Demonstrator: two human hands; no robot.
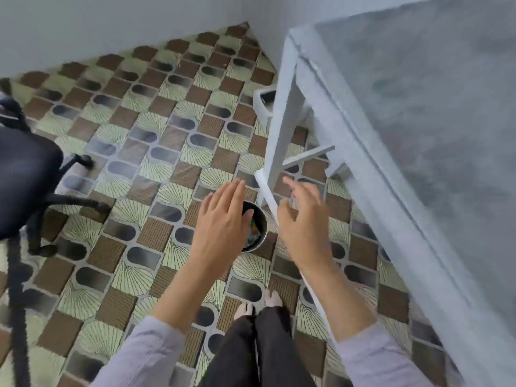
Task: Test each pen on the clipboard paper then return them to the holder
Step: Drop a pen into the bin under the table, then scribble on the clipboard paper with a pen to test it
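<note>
I see both hands out, holding nothing: left hand (223,222) flat with fingers together, right hand (304,219) loosely spread. The holder (258,233) sits on the floor between them, partly under the left fingers.

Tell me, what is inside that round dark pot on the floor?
Inside the pot only blurred colourful bits show, orange and bluish; what they are cannot be told. The left hand hangs in front of it and covers its left part.
</note>
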